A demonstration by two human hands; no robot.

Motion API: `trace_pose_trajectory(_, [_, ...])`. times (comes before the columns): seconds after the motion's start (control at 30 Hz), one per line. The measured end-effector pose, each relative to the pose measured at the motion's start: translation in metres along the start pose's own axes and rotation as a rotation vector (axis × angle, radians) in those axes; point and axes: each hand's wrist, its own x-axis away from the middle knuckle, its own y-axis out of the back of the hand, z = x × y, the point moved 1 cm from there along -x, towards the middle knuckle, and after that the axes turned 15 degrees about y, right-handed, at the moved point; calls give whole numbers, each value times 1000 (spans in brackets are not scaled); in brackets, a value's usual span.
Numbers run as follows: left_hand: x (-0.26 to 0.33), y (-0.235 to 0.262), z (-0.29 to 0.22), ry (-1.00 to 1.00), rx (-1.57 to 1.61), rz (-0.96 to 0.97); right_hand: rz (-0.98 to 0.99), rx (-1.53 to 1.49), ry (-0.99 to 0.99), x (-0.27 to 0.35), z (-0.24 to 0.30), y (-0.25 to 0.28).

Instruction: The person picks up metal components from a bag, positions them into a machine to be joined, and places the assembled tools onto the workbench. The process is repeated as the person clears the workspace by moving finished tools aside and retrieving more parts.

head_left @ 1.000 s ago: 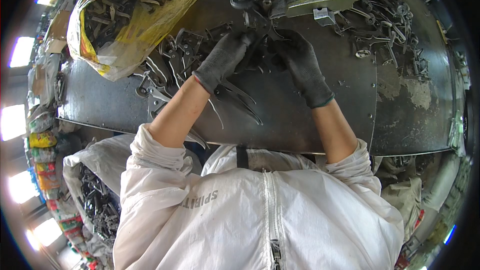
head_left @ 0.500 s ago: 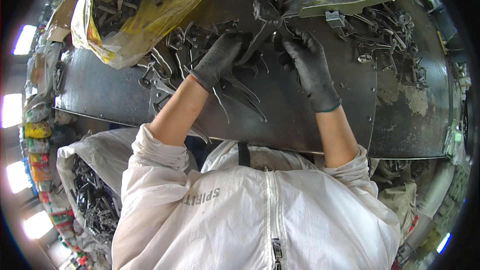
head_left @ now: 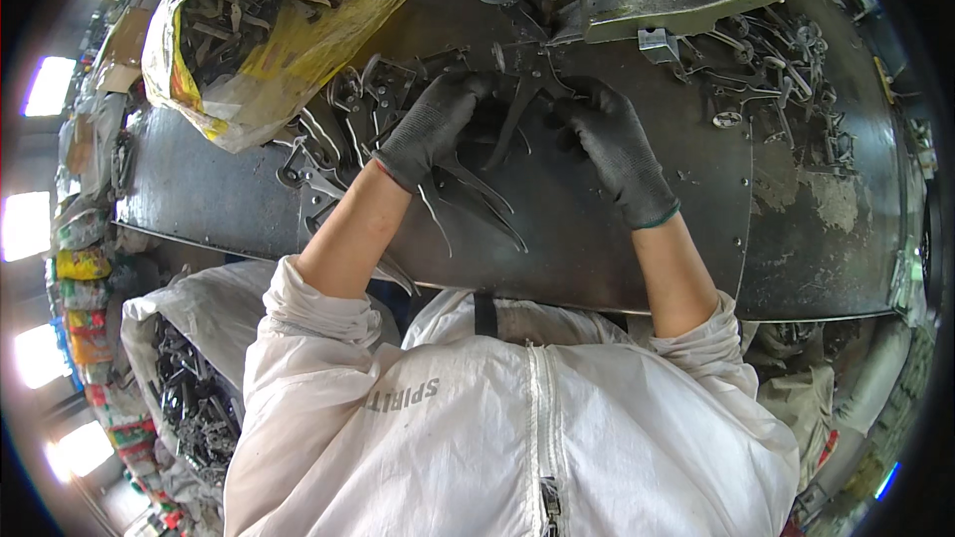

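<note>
A dark pair of pliers with spread, curved handles is held between my hands, just in front of the machine head. My left hand, in a dark grey knit glove, is closed at the tool's left side, and its fingertips are partly hidden. My right hand, gloved the same way, pinches the end of the right handle. Below my left hand lie several loose curved metal handles on the dark metal table. A pile of similar metal parts sits to the left of that hand.
The green-grey machine overhangs the table's far side. A yellow-and-clear sack of metal pieces stands far left. Several finished-looking metal tools are heaped at the right. A white sack of dark parts is below the table's left front edge.
The pliers have come away from the machine head, slightly toward me, with their jaws now lower. Both hands stay close to where they were, the right one slightly lower.
</note>
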Motion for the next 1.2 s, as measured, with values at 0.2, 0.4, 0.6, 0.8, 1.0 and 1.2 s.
trace_pose_trajectory(0.2, [28, -1, -13, -61, -98, 48, -37, -182, 38, 6, -11, 0])
trace_pose_trajectory(0.4, [42, 26, -42, -185, -347, -153, -58, -180, 22, 7, -16, -14])
trace_pose_trajectory(0.6, [19, 107, -78, -317, -16, -252, -188, -295, 160, 4, -12, -33])
trace_pose_trajectory(0.8, [-58, 246, -80, -411, -680, -916, -309, 567, 695, -37, -66, 42])
trace_pose_trajectory(1.0, [-124, 336, -67, -102, -1229, -1206, -386, 984, 780, -62, -90, 44])
trace_pose_trajectory(1.2, [-125, 353, -83, -173, -1643, -1065, -340, 1005, 649, -61, -92, 43])
